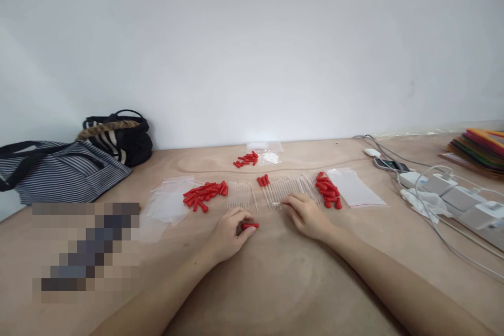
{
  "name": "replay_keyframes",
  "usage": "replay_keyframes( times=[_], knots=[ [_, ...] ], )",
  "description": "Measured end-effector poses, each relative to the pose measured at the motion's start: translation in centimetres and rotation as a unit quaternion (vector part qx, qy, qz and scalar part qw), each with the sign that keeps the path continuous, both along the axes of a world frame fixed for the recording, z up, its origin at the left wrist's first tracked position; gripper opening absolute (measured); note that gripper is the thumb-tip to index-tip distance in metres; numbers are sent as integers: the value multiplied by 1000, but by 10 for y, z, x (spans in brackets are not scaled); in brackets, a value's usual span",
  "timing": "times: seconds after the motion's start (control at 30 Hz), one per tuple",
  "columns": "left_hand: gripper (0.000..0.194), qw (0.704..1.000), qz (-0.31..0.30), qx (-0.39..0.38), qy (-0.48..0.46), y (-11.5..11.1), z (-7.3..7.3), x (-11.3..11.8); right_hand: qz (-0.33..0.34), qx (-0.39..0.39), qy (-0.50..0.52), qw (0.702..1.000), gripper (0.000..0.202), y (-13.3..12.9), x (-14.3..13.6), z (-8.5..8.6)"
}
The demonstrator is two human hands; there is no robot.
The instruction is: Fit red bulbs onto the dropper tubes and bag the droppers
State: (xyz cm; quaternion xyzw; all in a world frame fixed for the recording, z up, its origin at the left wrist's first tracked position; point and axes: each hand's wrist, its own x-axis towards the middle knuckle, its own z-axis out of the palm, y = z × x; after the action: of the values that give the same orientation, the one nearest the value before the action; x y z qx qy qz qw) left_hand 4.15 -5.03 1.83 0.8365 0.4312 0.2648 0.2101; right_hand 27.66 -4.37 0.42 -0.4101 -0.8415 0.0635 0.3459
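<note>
My left hand [232, 233] is closed around a red rubber dropper bulb [250, 226], which lies sideways between thumb and fingers just above the table. My right hand [307, 216] has its fingertips pinched at a clear glass dropper tube [276, 203], low over the row of tubes. Between the hands stand out three red-capped droppers [263, 180] lying side by side. Bare glass tubes lie in a group on the left [238, 196] and a longer row on the right [293, 185]. Loose red bulbs form a left pile [205, 193] and a right pile [327, 189].
Clear plastic bags lie at left [169, 199] and right [356, 187]. Further back are more red bulbs [247, 158] and tubes [271, 157]. A striped bag [71, 170] and a black bag [136, 142] sit far left; chargers [444, 184] with cables and coloured sheets [480, 149] are at right.
</note>
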Motion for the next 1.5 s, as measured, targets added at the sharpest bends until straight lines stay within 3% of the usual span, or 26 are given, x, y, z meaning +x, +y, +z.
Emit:
replay_keyframes(
  times=[0.17,0.53,1.07,1.5],
  knots=[
    [9,999,31,-19,-30,-1,-3,3,40,-13,-22,999,25,-10,-15,-6],
    [14,979,19,-92,-182,3,-17,12,-13,29,9,999,21,-17,-31,-4],
    [15,963,49,-77,-252,0,-18,16,5,-14,48,999,16,-26,-41,-6],
    [18,962,40,-84,-258,-1,-19,14,41,60,-7,997,21,-25,-38,-5]
  ],
)
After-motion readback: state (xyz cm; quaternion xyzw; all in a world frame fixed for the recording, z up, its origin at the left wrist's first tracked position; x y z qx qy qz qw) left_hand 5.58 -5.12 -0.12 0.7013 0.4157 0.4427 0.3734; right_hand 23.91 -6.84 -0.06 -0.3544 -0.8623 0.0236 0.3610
